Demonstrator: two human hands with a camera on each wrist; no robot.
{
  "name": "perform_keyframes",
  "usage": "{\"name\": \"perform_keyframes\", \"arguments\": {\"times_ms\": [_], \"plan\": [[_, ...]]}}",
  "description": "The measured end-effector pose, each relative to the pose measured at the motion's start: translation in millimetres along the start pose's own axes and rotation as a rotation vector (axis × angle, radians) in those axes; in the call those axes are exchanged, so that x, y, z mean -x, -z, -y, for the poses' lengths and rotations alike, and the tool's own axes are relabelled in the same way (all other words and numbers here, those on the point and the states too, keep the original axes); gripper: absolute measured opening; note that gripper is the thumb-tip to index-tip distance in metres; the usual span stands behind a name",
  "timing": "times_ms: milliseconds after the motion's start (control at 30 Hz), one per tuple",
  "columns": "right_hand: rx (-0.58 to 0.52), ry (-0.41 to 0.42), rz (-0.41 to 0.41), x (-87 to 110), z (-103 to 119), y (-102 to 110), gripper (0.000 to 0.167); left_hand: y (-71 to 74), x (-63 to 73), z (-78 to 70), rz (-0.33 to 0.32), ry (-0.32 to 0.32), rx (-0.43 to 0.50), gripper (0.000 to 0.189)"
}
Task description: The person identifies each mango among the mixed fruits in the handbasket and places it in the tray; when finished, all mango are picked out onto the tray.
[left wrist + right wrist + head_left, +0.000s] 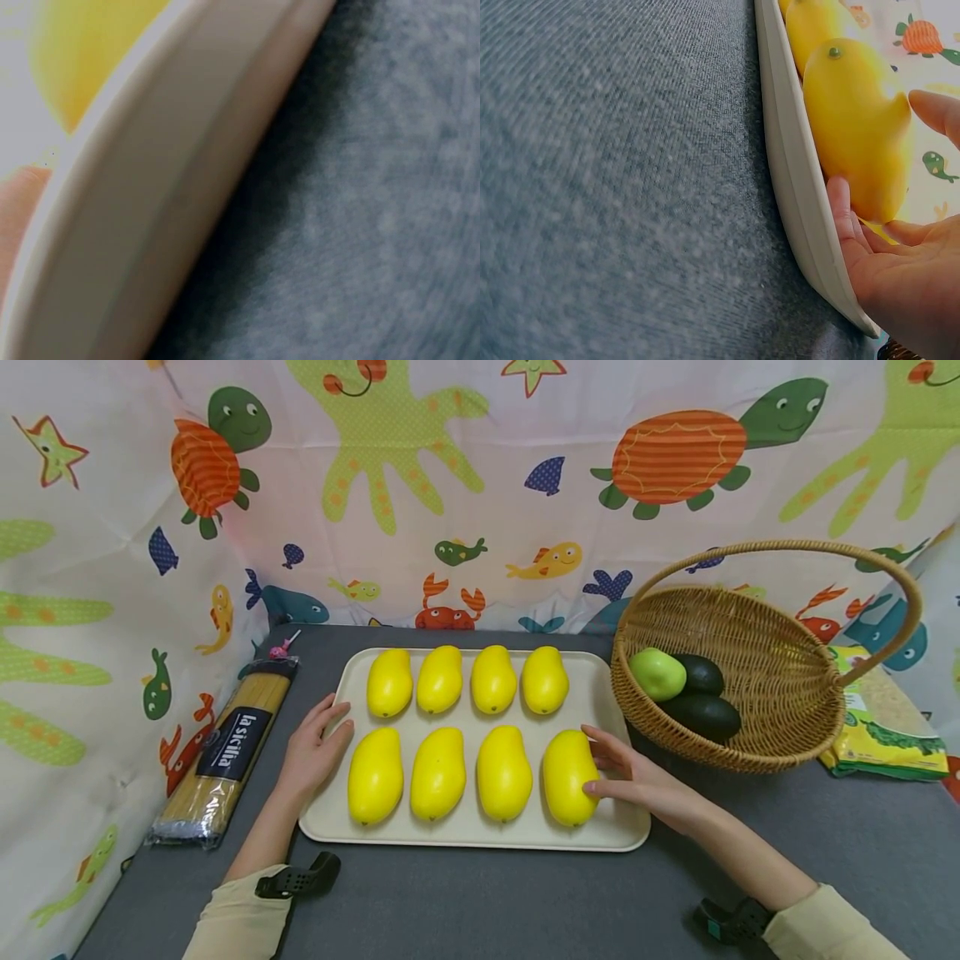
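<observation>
Several yellow mangoes lie in two rows on a cream tray [480,845]. My right hand [637,777] holds the near-row mango at the right end [567,781], with the thumb on its side and a forefinger by its upper part. In the right wrist view, fingers surround one end of this mango [859,127]. At the tray's left edge rests my left hand [318,747], fingertips and thumb over the rim beside the mangoes. Only one fingertip [22,195] shows inside the tray rim [150,180] in the left wrist view.
A wicker basket [780,652] at right holds a green fruit [657,674] and two dark avocados [701,717]. Behind it lies a yellow-green packet [888,735]. A pack of spaghetti [225,752] lies left of the tray. A patterned cloth hangs behind the grey table.
</observation>
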State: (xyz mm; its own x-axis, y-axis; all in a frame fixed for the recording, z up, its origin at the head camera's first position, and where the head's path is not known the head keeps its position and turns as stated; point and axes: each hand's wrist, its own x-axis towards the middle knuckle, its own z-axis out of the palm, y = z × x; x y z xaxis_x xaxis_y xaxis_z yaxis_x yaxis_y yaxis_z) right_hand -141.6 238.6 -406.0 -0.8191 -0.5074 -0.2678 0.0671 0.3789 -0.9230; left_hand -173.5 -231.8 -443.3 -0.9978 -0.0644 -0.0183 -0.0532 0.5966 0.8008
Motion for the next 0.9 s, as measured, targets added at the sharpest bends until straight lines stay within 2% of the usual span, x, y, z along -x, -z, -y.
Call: {"name": "perform_keyframes", "arguments": {"times_ms": [267,533,900], "plan": [[0.007,-0.001,-0.003,0.5,0.2,0.1,0.086,0.5,1.2,-1.5,0.005,0.011,0.0,0.055],[0.02,-0.008,-0.018,2.7,1.2,0.2,0.083,-1.3,-0.5,1.7,-0.014,-0.026,-0.004,0.052],[0.005,-0.003,-0.037,4.2,2.6,1.5,0.08,-1.1,-0.5,2.6,-0.016,-0.025,0.0,0.053]]}}
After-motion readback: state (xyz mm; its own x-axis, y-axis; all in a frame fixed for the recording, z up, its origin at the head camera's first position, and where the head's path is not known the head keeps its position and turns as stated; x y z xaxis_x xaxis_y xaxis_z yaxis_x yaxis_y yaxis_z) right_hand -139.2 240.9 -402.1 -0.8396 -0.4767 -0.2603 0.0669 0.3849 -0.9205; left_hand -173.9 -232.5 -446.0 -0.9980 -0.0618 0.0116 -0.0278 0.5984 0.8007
